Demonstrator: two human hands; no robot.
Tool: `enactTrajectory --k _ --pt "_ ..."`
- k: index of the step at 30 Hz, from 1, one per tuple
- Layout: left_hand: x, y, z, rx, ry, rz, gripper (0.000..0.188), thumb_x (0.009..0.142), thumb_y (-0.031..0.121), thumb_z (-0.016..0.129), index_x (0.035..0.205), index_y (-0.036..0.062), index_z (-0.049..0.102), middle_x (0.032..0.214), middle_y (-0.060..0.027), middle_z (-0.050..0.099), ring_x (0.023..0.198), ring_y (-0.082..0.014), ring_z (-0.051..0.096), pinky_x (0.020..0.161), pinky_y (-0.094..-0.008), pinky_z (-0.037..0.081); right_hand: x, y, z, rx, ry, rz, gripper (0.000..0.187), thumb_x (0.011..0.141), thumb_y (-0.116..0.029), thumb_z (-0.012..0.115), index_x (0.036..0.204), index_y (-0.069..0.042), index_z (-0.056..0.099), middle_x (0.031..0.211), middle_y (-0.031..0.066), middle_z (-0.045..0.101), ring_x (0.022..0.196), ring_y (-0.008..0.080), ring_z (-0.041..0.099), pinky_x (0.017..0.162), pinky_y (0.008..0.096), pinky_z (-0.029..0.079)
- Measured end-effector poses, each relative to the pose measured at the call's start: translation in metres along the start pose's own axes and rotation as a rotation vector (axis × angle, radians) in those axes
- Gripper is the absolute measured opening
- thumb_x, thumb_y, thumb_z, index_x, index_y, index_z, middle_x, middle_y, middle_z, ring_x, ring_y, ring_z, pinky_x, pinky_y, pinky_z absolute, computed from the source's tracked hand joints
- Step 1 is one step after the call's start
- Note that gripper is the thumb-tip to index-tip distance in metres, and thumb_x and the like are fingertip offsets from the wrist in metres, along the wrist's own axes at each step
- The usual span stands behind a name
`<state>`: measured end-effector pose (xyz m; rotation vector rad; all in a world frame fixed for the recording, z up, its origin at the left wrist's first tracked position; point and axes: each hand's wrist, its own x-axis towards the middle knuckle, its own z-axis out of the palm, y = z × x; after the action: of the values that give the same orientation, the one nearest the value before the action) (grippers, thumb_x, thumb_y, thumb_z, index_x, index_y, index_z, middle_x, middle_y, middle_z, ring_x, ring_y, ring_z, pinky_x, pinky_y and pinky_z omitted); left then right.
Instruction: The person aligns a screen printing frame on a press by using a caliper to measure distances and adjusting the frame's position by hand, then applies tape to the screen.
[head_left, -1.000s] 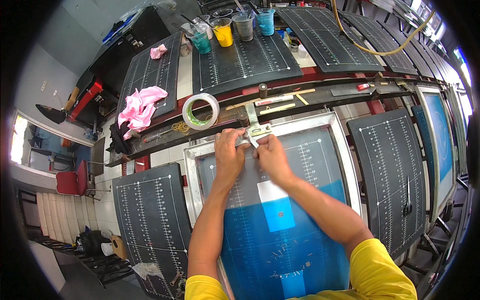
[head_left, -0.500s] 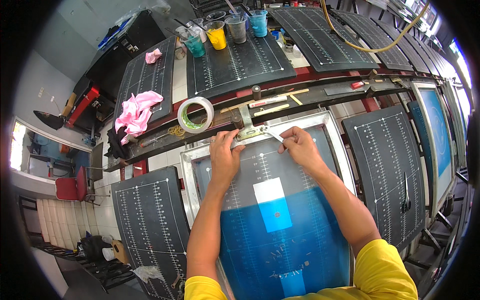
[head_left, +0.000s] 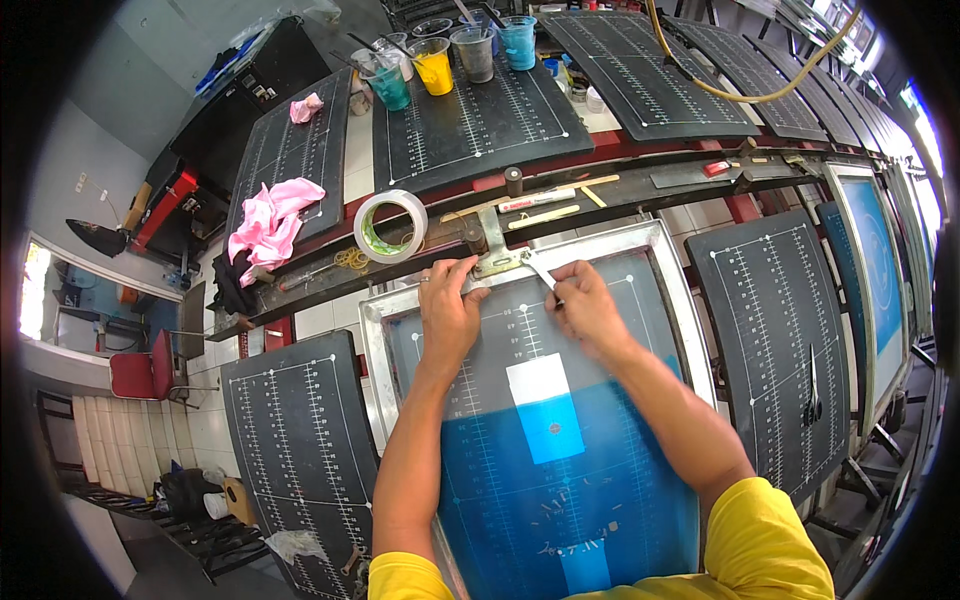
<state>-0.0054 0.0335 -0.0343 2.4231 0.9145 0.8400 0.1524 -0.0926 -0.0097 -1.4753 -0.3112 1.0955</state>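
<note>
A silk-screen frame point(head_left: 662, 250) of silvery metal, its mesh partly coated blue, lies in front of me over a dark ruled board. At its far edge sits a metal bracket point(head_left: 497, 262) with a bolt. My right hand point(head_left: 588, 308) pinches the handle of a wrench point(head_left: 542, 271), whose head is at that bolt. My left hand point(head_left: 450, 310) is closed over the frame's far bar just left of the bracket, thumb near side; its fingertips are partly hidden. Under the mesh shows a white-and-blue rectangle point(head_left: 540, 385).
Beyond the bracket, a rail point(head_left: 640, 197) carries a tape roll point(head_left: 366, 212), a marker point(head_left: 536, 200) and sticks. Cups of ink point(head_left: 433, 72) stand on a far board. Pink cloth point(head_left: 275, 220) lies left. Scissors point(head_left: 813, 390) rest on the right-hand board.
My right hand has swung the wrench handle slightly toward me and left, its head still at the bolt. The left hand stays on the frame.
</note>
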Motion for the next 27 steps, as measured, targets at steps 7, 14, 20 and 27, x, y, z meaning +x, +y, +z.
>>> enactTrajectory --k 7,14,20,27 --pt "0.002 0.001 -0.001 -0.049 -0.012 -0.009 0.044 0.078 0.021 0.075 0.119 0.0067 0.065 0.107 -0.0124 0.061 0.103 -0.0337 0.056 0.091 -0.0434 0.042 -0.017 0.02 0.04 0.267 0.018 0.038 0.025 0.096 -0.003 0.043 0.12 -0.005 0.035 0.084 0.0117 0.058 0.046 0.0127 0.043 0.037 0.0281 0.035" --pt "0.001 -0.001 0.0 -0.022 -0.001 0.001 0.043 0.078 0.021 0.075 0.119 0.0075 0.066 0.108 -0.0123 0.06 0.102 -0.0342 0.055 0.091 -0.0433 0.043 -0.01 0.0 -0.02 -0.087 -0.053 -0.078 0.025 0.095 -0.005 0.047 0.118 0.001 0.047 0.086 0.0115 0.067 0.047 0.0078 0.044 0.039 0.0253 0.037" --pt "0.001 -0.002 0.0 -0.027 -0.003 -0.007 0.042 0.078 0.019 0.075 0.118 0.0076 0.066 0.108 -0.0121 0.06 0.101 -0.0335 0.055 0.091 -0.0432 0.043 0.012 -0.02 -0.036 -0.185 -0.145 -0.026 0.022 0.091 -0.005 0.051 0.11 0.004 0.057 0.082 0.0129 0.07 0.043 0.0067 0.041 0.037 0.0251 0.031" --pt "0.002 0.002 0.001 -0.008 -0.005 0.004 0.043 0.077 0.015 0.076 0.118 0.008 0.066 0.108 -0.0122 0.06 0.102 -0.0337 0.056 0.09 -0.0431 0.042 0.043 -0.05 -0.044 -0.3 -0.265 0.054 0.017 0.088 -0.005 0.056 0.104 0.002 0.059 0.071 0.0109 0.067 0.04 0.005 0.036 0.034 0.0236 0.024"
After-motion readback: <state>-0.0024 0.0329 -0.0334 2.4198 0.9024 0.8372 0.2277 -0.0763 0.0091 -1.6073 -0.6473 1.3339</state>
